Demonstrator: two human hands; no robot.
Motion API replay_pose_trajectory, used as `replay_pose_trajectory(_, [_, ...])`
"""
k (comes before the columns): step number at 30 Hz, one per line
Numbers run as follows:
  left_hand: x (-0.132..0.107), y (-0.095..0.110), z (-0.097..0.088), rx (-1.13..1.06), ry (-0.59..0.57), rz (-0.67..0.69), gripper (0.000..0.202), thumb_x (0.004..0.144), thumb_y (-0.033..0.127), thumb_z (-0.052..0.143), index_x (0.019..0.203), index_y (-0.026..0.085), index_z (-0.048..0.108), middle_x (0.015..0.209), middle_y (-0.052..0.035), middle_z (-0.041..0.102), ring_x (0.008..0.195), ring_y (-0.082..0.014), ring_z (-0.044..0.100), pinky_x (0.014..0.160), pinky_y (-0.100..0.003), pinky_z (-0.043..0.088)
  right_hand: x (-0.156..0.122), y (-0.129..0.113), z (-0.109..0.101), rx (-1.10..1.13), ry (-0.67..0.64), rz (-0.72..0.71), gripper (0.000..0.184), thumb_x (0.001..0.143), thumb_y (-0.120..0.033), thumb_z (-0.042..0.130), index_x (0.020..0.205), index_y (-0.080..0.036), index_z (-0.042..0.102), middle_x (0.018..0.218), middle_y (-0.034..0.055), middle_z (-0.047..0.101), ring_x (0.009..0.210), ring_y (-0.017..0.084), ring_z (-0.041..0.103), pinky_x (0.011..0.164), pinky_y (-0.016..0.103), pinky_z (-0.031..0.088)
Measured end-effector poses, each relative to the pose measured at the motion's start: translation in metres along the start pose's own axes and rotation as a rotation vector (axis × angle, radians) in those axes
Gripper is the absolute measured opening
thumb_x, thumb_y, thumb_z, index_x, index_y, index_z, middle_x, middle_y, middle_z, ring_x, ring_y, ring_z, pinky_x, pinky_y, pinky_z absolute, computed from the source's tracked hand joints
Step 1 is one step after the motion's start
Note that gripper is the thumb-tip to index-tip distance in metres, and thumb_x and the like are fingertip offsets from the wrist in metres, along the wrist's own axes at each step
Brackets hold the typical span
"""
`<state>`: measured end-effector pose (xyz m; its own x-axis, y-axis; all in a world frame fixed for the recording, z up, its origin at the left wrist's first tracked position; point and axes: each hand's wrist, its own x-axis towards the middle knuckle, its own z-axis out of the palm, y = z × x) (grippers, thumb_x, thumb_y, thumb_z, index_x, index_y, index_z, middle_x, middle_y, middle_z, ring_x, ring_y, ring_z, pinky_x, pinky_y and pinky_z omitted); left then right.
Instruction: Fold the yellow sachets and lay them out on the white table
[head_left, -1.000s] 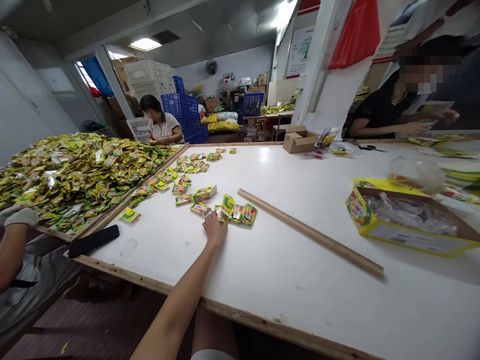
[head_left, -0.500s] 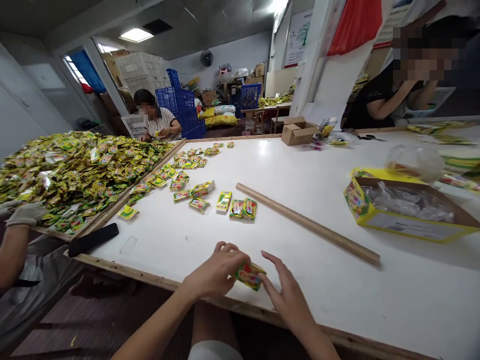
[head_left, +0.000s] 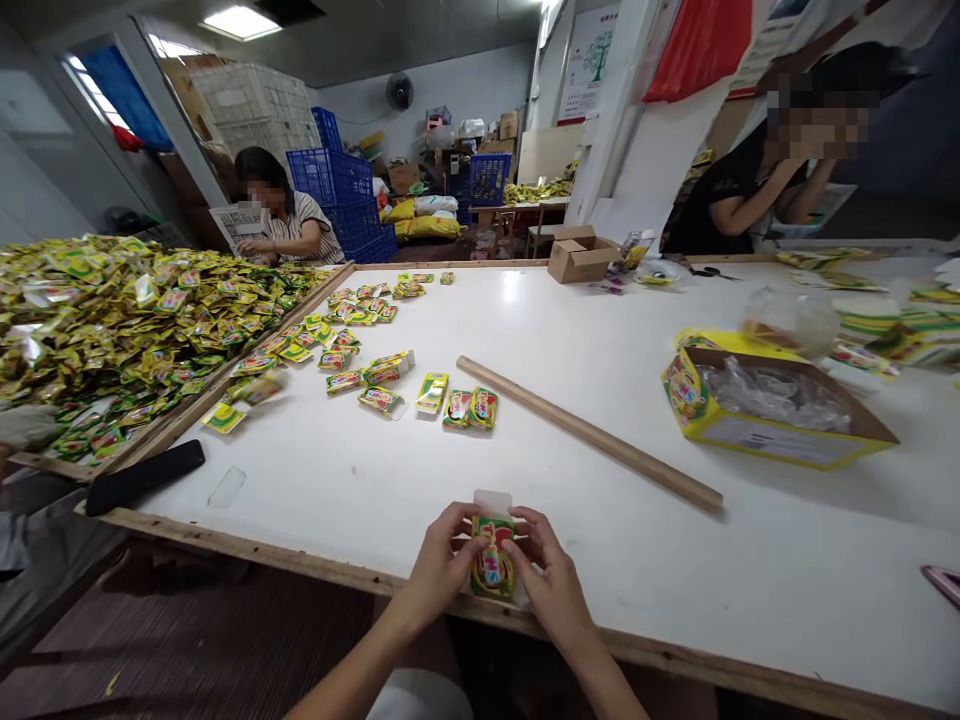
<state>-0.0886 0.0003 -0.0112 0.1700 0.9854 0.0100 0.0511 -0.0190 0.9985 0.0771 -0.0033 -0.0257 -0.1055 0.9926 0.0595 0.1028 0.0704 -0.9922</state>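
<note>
Between my two hands is a small green and yellow card box (head_left: 493, 562) with colourful lettering, its pale end flap (head_left: 493, 502) standing open at the far end. My left hand (head_left: 448, 552) grips its left side, thumb on the front face. On the right side my right hand (head_left: 541, 556) holds it the same way. The box is just above the table's near edge. Farther out lie two like boxes side by side (head_left: 469, 409) and a yellow one (head_left: 431, 394), with several more (head_left: 381, 399) to their left.
A wooden stick (head_left: 589, 430) lies slantwise on the white table (head_left: 600, 590). To the right stands an open display box (head_left: 757, 432) holding clear plastic. At left are a black phone (head_left: 146, 475) and a big heap of small packs (head_left: 142, 310) behind a wooden strip. Two people sit across the table.
My right hand has closed on the box, which has turned upright with its flap pointing away. The view has shifted slightly to the right.
</note>
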Motion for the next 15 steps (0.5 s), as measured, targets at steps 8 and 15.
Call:
replay_pose_trajectory(8, [0.015,0.001,0.008,-0.085,0.054,0.088,0.02,0.083,0.025,0.061,0.103,0.021,0.059,0.098,-0.0055,0.064,0.093,-0.0195,0.062,0.08,-0.03,0.051,0.014,-0.001,-0.004,-0.042,0.072,-0.103,0.025,0.089,-0.043,0.056,0.098,-0.02,0.061,0.096,0.0076,0.065,0.087,0.023,0.064,0.075,0.031,0.054])
replay_pose_trajectory(15, [0.011,0.007,0.01,0.017,0.065,0.116,0.015,0.086,0.03,0.059,0.086,0.017,0.065,0.087,-0.0062,0.065,0.084,-0.0189,0.061,0.078,-0.03,0.05,0.008,-0.013,-0.004,-0.074,0.036,-0.168,0.024,0.09,-0.041,0.057,0.091,-0.019,0.067,0.099,0.0083,0.066,0.095,0.024,0.062,0.08,0.032,0.052])
